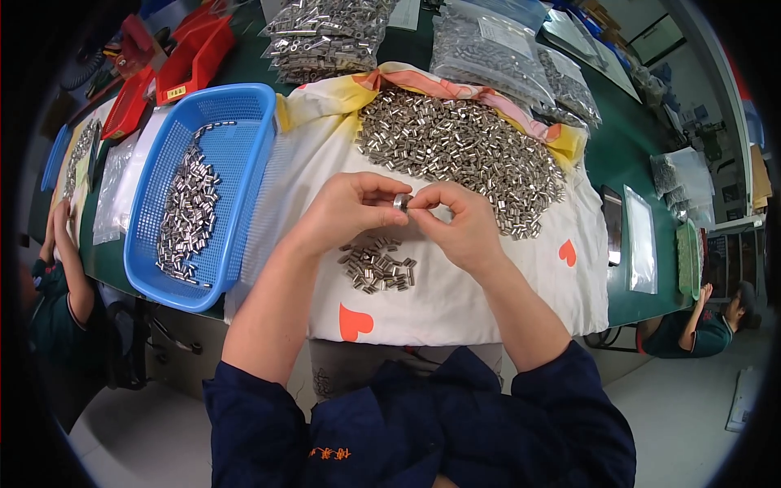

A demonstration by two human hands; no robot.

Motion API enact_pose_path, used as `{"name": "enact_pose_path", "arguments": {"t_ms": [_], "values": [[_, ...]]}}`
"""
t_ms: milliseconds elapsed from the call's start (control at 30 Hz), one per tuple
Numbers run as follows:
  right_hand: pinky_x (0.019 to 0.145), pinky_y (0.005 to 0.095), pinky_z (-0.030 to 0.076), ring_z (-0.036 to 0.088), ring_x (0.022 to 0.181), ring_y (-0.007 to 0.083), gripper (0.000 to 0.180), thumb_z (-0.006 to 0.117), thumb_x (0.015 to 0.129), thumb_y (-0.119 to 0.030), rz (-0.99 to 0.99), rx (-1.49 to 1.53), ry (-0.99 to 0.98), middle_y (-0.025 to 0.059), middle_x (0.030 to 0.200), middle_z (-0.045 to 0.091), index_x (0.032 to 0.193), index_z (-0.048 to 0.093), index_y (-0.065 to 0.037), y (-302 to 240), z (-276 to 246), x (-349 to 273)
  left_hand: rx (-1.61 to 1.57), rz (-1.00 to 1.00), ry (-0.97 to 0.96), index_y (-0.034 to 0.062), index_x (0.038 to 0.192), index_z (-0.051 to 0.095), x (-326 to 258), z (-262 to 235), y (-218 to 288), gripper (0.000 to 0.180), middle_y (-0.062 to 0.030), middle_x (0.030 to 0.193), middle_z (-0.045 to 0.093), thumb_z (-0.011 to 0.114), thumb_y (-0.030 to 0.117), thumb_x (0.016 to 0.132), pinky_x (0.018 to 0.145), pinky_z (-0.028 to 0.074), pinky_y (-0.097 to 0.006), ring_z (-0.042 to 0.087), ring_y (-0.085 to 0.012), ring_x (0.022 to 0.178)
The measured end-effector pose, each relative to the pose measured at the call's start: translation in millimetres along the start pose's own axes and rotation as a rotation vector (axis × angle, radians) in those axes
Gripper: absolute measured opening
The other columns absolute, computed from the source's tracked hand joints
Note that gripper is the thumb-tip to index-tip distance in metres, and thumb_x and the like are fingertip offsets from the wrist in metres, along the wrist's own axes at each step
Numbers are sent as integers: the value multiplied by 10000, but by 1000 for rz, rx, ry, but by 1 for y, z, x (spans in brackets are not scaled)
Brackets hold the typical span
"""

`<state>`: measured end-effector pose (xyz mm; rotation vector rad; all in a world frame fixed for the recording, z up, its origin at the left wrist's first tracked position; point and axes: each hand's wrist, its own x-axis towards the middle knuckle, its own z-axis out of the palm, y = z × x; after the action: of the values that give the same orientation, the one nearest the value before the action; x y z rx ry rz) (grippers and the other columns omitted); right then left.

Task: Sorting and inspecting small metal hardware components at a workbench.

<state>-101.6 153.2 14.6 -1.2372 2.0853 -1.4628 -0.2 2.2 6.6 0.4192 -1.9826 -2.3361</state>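
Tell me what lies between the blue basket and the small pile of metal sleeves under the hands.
Head view: only bare white cloth lies between the blue basket and the small pile of metal sleeves; the left forearm crosses above that stretch.

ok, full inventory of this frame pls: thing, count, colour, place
small metal sleeve: one, silver, pinched between both hands' fingertips
large sleeve heap: one, silver, far part of the cloth
small sleeve pile: one, silver, on the cloth under the hands
cloth: one, white with orange hearts, spread on the table
blue basket: one, left of the cloth, sleeves inside
red bins: several, far left
bagged metal parts: several clear bags, far edge of the table
table: one, green
other people: one at the left edge, one at the lower right
left hand: on the sleeve
right hand: on the sleeve
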Motion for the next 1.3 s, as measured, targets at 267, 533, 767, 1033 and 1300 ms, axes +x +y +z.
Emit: {"name": "enact_pose_path", "arguments": {"t_ms": [267,533,767,1033,1300], "values": [[667,309,462,579,719,222,65,624,694,-65,-97,-174,87,65,726,609,755,619,-42,4,-12,6,-68,-10,-10,-22,1078,538,3,-2,-3,376,-75,944,617,638,-49,717,726,478,-227,594,-123,831],[756,352,434,529,881,260,233,622,703,-84,-372,-430,197,77,974,578,936,613,-71,18,-15,10,-134,43,-7,-16,1101,514,9,-2,-7,342,-83,951,611,596,-8,769,737,480,-235,594,-134,841],[752,343,438,536,852,257,283,670,655,-75,-498,-366,185,70,923,584,929,601,-63,-5,13,4,-241,65,-24,-21,1066,523,9,-7,-10,295,-89,875,617,596,24,783,711,491,-228,597,-121,793],[745,333,438,551,825,258,263,626,627,3,-416,-329,229,90,876,597,884,598,-41,-6,19,-6,-312,76,-16,14,958,531,3,7,-12,180,-54,842,608,597,14,790,686,493,-217,597,-108,762],[683,329,445,551,742,242,227,598,646,-7,-295,-260,248,88,804,589,871,589,-35,-3,19,0,-131,109,13,15,919,532,7,8,-14,186,-41,783,610,609,150,815,629,471,-223,580,-87,707]]}}
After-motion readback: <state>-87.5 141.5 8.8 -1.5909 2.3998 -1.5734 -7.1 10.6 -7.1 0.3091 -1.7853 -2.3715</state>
